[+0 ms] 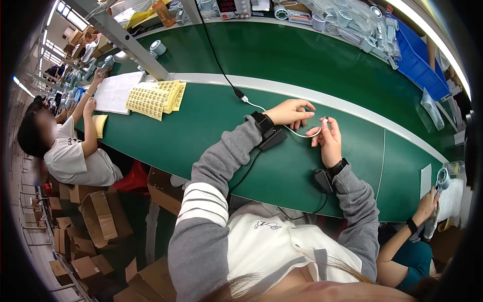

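A thin white cable (298, 134) hangs in a loose curve above the green workbench. My right hand (329, 143) pinches the small plug (325, 120) at its near end between thumb and fingertips. At the far end, the white cable joins a black cable (214, 53) through a black connector (239, 93), which lies by the pale strip along the bench. My left hand (291, 112) hovers over the middle of the white cable, its fingers loosely bent and apart, and seems to hold nothing. Whether its hidden fingertips touch the cable cannot be seen.
Yellow label sheets (151, 100) and white papers (118, 90) lie to the left, near a seated person (80, 156). Another person's hand (426, 205) holds a grey part at the right. A blue bin (415, 58) and bagged parts (352, 25) stand at the back. Cardboard boxes (98, 216) cover the floor.
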Available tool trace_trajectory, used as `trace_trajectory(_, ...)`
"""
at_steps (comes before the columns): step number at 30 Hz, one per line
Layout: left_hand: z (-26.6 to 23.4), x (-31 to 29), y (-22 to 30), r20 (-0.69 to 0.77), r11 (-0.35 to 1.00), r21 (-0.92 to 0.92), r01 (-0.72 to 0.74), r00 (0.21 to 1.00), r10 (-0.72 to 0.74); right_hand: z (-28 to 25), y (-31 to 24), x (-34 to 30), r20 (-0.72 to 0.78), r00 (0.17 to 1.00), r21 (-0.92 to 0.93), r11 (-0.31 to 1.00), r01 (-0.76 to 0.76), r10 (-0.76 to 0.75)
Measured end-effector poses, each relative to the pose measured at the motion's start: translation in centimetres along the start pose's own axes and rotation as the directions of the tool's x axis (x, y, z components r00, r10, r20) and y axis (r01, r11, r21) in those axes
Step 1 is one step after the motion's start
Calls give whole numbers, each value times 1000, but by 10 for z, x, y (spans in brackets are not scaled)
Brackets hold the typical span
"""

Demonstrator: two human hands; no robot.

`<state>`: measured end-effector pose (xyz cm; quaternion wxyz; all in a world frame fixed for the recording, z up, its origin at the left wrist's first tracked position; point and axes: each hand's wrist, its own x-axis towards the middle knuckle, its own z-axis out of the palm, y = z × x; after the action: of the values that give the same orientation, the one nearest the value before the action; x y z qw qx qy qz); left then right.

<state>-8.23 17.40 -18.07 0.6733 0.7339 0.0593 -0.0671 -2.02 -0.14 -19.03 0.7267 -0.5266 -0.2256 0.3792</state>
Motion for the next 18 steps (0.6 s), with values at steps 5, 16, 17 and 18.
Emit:
trace_trajectory(5, 0, 1, -6, -16, 998, -57, -19, 1000, 18, -2, -2, -4, -66, 998, 143, 989, 31, -22)
trace_trajectory(16, 0, 2, -5, -2, 996, -78, -47, 999, 47, -11, 3, -4, -151, 985, -16, 997, 75, -77)
trace_trajectory(17, -1, 2, -6, -6, 996, -78, -46, 999, 46, -10, 4, -4, -148, 986, -15, 997, 74, -75)
trace_trajectory(18, -2, 1, -7, -7, 996, -77, -48, 999, 48, -9, 6, -4, -131, 985, -28, 994, 109, -112)
